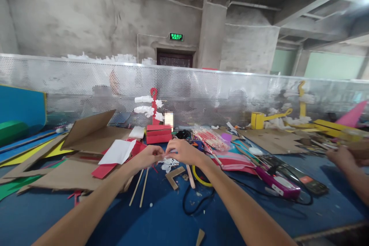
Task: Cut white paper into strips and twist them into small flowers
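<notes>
A: Start at your left. The cardboard (86, 130) and white sheet (117, 152) lie loose beside your left forearm. If that arm sweeps sideways, I think it drags them over the sticks (140, 188).

B: And the left hand (150, 155)?

A: Its grip is pinched on the white scrap (168, 153), which you hold just above the tabletop (161, 223), in front of the red tree (155, 123). Your right hand (184, 150) pinches the same scrap from the other side, fingertips nearly meeting. The scrap is tiny and mostly hidden, so I cannot tell how much each grip has.

B: So what is the danger there?

A: It looks thin and soft. Pull your hands apart too hard and it likely tears. Loosen either pinch and it drops among the loose scraps (168, 164) right below, where you would struggle to pick it out.

B: Anything further right?

A: The black cable (196, 203) loops under your right forearm. Catch it with your elbow and it may tug the glue gun (278, 184) along the tabletop. A co-worker's hand (341, 157) works at the far right, well apart from yours, so a wide reach that way is what could cause a bump.
</notes>
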Demonstrator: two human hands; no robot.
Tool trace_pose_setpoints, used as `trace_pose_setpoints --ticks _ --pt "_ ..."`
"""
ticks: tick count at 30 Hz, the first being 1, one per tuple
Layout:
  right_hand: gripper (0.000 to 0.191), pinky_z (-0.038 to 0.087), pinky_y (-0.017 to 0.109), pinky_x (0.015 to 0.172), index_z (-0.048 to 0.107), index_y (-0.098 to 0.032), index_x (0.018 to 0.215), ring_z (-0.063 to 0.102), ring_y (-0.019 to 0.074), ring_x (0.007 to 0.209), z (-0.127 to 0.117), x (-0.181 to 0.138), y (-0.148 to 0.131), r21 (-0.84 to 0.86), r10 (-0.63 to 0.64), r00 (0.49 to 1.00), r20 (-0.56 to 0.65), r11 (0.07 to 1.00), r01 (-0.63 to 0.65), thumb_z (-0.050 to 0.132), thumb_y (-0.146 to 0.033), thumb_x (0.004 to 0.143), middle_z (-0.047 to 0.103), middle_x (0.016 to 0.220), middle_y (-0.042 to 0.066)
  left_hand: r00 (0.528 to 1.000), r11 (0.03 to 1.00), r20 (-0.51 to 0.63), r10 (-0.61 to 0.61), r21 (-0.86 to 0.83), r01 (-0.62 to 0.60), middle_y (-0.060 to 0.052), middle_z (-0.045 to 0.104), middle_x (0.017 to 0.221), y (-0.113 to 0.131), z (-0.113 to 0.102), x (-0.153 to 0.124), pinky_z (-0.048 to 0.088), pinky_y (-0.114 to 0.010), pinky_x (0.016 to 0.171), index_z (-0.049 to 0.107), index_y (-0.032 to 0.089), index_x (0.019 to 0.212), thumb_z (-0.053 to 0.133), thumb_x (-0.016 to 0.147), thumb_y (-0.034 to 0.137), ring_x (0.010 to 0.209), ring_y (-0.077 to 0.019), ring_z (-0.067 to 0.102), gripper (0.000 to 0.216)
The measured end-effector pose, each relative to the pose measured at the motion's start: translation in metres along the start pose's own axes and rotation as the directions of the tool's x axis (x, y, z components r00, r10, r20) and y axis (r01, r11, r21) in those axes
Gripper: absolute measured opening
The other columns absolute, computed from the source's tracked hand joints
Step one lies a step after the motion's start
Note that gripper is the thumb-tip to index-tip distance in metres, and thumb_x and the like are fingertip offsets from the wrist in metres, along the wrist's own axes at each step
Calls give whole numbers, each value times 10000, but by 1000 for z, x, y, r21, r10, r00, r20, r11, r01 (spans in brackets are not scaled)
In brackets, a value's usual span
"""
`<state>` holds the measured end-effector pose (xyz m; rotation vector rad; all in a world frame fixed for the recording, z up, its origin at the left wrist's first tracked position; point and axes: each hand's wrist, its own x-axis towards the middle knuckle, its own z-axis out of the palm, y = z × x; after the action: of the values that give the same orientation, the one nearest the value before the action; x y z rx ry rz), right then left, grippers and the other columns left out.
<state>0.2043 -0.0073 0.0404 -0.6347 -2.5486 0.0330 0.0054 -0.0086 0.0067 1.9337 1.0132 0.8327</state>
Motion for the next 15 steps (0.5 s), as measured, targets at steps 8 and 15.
trace_pose_setpoints --ticks 8,15 --pt "109 398 242 759 682 -178 842 596 155 800 -2 -2 -2 33 66 998 8 997 -67 597 -247 840 690 843 35 1000 995 -9 17 94 -16 47 453 533 -1 -4 0 259 -199 436 588 138 711 579 723 394 448 -77 373 256" --pt "144 416 237 752 692 -160 838 607 152 789 -1 -2 2 64 60 998 -13 996 -59 578 -247 850 691 846 48 1000 993 12 7 120 -8 38 482 536 -9 -5 3 258 -203 436 622 137 759 546 723 317 445 -81 388 199"
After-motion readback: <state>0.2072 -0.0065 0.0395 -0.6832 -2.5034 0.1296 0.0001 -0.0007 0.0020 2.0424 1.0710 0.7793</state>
